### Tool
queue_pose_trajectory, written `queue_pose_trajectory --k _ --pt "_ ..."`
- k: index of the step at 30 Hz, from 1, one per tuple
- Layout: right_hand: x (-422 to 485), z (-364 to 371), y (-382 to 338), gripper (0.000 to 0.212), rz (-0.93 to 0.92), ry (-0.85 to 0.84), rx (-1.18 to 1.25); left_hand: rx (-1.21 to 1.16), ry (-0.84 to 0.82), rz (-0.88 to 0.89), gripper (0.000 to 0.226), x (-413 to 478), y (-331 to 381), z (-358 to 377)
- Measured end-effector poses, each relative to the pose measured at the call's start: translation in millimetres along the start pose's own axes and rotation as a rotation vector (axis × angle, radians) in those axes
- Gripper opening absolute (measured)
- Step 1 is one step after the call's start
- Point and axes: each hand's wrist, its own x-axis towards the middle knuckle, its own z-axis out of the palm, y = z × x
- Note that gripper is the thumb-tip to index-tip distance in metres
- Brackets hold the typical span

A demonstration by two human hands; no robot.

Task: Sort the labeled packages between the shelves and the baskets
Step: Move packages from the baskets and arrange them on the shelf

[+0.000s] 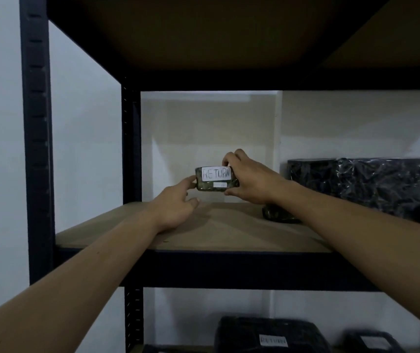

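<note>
Two hands should share this load: the small camouflage-wrapped package with a white RETURN label (215, 179), held between them just above the brown wooden shelf board (229, 233), is best kept label-outward and lifted clear before turning away. The right hand (250, 179) pinches its right end, fingers curled over the top, thumb beneath; the left hand (175, 207), fingers loosely straight, touches the left end. Both arms reach forward.

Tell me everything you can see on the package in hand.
The package is a small, dark, green-mottled block in shiny wrap, held level, long face to the camera. A white handwritten label reads RETURN; a smaller sticker below is unreadable. The right hand grips its right end; the left hand touches its left end. It seems lifted above the shelf board.
</note>
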Motion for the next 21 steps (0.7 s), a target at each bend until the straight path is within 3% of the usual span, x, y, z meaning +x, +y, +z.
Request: queue_pose_trajectory --k 9,21 --pt "-78 -51 -2 0.056 0.067 0.075 0.100 -0.105 0.081 0.167 0.047 -30 52 2" --pt "-318 -174 46 0.059 0.211 0.109 0.083 -0.298 0.108 0.239 0.057 -134 254 102"
